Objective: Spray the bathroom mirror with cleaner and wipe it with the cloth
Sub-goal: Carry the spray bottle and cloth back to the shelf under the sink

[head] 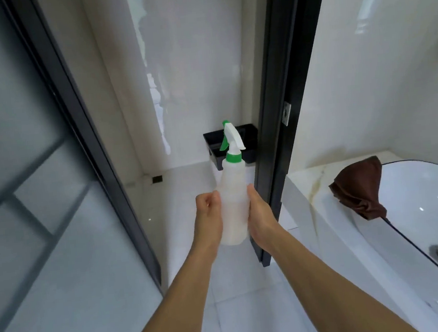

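Note:
A translucent white spray bottle [233, 199] with a green collar and a white and green trigger head is held upright in front of me. My right hand [261, 212] grips its body from the right side. My left hand [208, 209] is at the bottle's left side with curled fingers touching it. A brown cloth [359, 189] lies crumpled on the rim of the white sink [414, 200] at the right. No mirror is in view.
A black door frame post [276, 106] stands just right of the bottle. A frosted glass panel with a dark frame [51, 155] fills the left. A black holder [247, 141] hangs on the white tiled wall behind the bottle. White floor tiles lie below.

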